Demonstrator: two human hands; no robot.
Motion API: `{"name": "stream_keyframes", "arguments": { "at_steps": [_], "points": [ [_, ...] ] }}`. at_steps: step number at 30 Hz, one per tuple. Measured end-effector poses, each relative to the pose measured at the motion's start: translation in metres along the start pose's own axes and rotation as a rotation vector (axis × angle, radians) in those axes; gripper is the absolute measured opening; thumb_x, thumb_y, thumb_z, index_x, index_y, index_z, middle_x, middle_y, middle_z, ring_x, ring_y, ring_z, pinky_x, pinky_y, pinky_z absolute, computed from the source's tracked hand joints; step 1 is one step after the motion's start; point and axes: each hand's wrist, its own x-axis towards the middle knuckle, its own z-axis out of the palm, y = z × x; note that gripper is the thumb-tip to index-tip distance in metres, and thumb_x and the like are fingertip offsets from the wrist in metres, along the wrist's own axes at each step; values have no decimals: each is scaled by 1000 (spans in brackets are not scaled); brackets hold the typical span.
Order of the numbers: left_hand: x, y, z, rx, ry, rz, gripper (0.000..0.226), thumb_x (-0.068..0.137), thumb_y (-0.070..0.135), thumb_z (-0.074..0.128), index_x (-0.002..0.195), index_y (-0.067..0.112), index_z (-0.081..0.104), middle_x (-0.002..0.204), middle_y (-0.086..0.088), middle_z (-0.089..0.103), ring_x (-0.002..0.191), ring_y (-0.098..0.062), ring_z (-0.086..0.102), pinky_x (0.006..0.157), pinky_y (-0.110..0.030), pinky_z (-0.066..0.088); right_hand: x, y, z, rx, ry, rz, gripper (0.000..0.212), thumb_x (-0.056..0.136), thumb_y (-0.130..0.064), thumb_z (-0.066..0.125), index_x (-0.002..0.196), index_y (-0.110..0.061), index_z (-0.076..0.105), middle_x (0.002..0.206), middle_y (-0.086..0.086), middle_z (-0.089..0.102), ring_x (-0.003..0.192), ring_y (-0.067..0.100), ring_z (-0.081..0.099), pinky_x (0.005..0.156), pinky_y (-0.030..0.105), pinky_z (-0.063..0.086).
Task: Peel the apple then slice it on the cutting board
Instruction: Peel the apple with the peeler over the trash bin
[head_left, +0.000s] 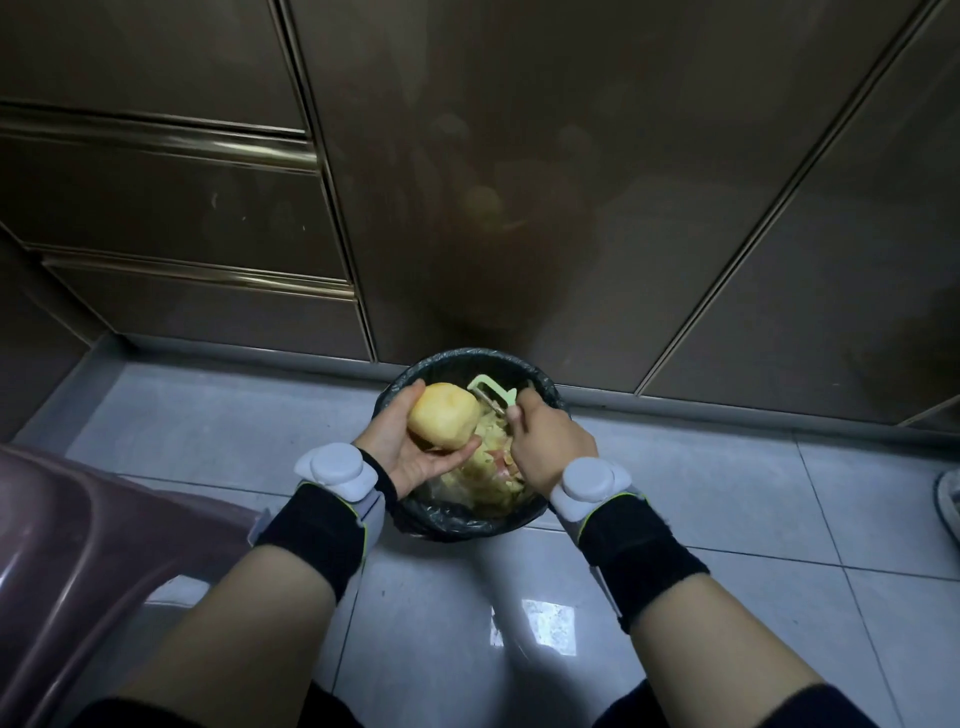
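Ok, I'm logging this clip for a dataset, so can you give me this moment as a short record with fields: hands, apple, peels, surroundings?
left hand: holds the apple over the bin
right hand: grips the green peeler, blade beside the apple, contact unclear
apple: pale yellow on the visible side, no skin seen
peels: heaped in the black-bagged bin
cutting board: not in view
surroundings: grey tiled floor, dark cabinet doors

I see my left hand (402, 447) cupping the peeled apple (443, 415) over the lined bin (415, 514) of peelings (493, 467), while my right hand (551, 441) grips the green peeler (493, 392) just beside it.
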Motion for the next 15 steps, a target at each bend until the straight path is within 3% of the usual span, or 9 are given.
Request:
{"name": "stream_keyframes", "arguments": {
  "at_steps": [4, 8, 11, 15],
  "points": [
    [-1, 1, 0, -3, -25, -27, 57, 89, 47, 60, 133, 11, 50, 133, -21, 54, 111, -45, 59, 70, -53, 57, -1, -5, -5, 148, 72, -88, 20, 103, -34, 29, 91, -19, 34, 82, 3, 53, 83, 33, 56, 65, 37, 40],
    [-10, 0, 7, 75, -45, -41, 69, 82, 61, 62, 127, 8, 57, 128, -21, 60, 116, -40, 57, 63, -43, 58, -4, -8, -1, 192, 83, -157, 19, 102, -35, 32, 89, -21, 33, 80, 5, 56, 78, 35, 56, 70, 43, 47],
    [-13, -3, 10, 80, -20, 6, 62, 83, 55, 65, 124, 9, 60, 115, -17, 67, 101, -34, 64, 60, -39, 58, -6, -12, 1, 182, 67, -212, 18, 102, -35, 32, 87, -24, 32, 73, 4, 58, 76, 35, 58, 67, 42, 46],
    [-13, -4, 13, 74, 17, 6, 60, 85, 56, 62, 122, 9, 60, 105, -16, 67, 86, -31, 64, 56, -36, 58, -8, -17, -1, 75, 62, -244, 13, 101, -35, 33, 94, -25, 36, 87, 7, 63, 82, 35, 58, 66, 38, 41]
  ]
}}
